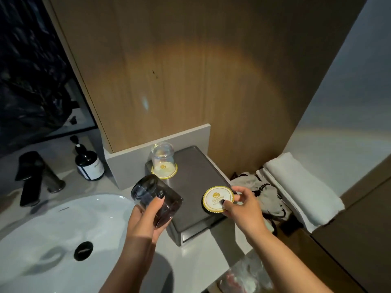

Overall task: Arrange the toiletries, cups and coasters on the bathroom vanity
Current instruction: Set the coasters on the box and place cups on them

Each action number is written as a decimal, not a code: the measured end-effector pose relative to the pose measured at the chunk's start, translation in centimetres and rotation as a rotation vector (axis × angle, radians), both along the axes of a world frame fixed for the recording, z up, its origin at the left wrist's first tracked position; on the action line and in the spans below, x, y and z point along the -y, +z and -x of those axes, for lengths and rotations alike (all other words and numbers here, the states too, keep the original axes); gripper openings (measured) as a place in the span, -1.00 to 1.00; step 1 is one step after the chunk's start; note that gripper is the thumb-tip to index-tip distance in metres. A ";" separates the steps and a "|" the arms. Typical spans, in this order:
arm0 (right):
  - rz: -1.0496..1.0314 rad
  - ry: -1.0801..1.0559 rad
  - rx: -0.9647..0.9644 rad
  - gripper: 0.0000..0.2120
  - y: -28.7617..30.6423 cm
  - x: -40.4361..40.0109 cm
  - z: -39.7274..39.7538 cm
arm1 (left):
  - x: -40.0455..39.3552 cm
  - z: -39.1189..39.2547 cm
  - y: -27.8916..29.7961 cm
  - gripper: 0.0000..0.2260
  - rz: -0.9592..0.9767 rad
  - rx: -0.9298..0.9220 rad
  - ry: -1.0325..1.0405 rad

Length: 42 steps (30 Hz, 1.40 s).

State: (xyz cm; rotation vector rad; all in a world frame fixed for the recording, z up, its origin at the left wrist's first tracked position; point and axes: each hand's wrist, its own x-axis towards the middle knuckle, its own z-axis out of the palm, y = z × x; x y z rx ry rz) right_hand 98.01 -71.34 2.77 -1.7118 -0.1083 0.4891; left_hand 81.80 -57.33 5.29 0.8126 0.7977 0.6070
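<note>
White basin (63, 225) sits lower left, black drain (83, 250) in it, dark faucet (31, 176) behind; folded white towel (300, 187) lies far right against the wood panel (190, 70)

A single head-worn wide-angle view looks forward and steeply down from above the vanity, close enough that both forearms enter from the bottom edge. The left hand (148, 210) and right hand (241, 205) sit near the middle of the picture, over the grey tray (196, 166). The white basin (63, 218) fills the lower left, the wood wall panel (190, 60) the upper centre, and a folded towel (300, 187) lies at the right. Straight edges bow toward the borders
</note>
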 end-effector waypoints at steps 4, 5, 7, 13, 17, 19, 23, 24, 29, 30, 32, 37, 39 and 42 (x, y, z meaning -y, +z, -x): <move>0.029 0.049 0.033 -0.67 -1.4 -3.4 -4.2 | -2.2 -3.1 0.2 -0.57 -0.090 -0.034 -0.055; 0.028 0.053 0.038 -0.67 -1.7 -4.1 -4.9 | -2.6 -3.6 0.2 -0.55 -0.123 -0.045 -0.081; 0.028 0.076 0.036 -0.67 -2.2 -5.6 -5.9 | -3.2 -4.1 0.1 -0.49 -0.134 -0.052 -0.076; 0.057 0.249 0.195 -0.68 -2.6 -9.7 -7.6 | -4.1 -5.0 -0.8 -0.56 -0.111 -0.111 0.059; 0.205 0.366 0.511 -0.65 -2.3 -9.8 -8.5 | -3.7 -5.4 -1.2 -0.51 -0.119 -0.149 0.135; 0.245 0.420 0.710 -0.64 -2.2 -8.9 -8.5 | -3.2 -5.6 -1.2 -0.49 -0.111 -0.161 0.153; 0.345 0.671 1.135 -0.72 -3.9 -7.5 -9.5 | -2.2 -6.7 -1.1 -0.46 -0.083 -0.157 0.192; 0.369 0.723 1.165 -0.73 -4.1 -7.4 -9.7 | -2.0 -6.9 -1.1 -0.43 -0.079 -0.159 0.198; 0.482 0.833 1.301 -0.58 -4.3 -8.2 -10.1 | -1.4 -7.2 -0.7 -0.35 -0.098 -0.166 0.223; 0.484 0.842 1.293 -0.57 -4.2 -8.6 -10.1 | -1.4 -7.1 -0.6 -0.37 -0.104 -0.164 0.229; 0.485 0.844 1.281 -0.54 -4.2 -9.3 -10.2 | -1.4 -7.0 -0.6 -0.42 -0.108 -0.145 0.246; 0.476 0.844 1.307 -0.52 -4.2 -10.6 -10.5 | -1.8 -6.9 -0.3 -0.39 -0.123 -0.135 0.273; 0.478 0.839 1.308 -0.52 -4.2 -10.7 -10.7 | -1.8 -6.9 -0.1 -0.39 -0.136 -0.131 0.277; 0.500 0.841 1.301 -0.51 -4.0 -10.7 -10.6 | -1.8 -6.8 0.0 -0.37 -0.132 -0.123 0.274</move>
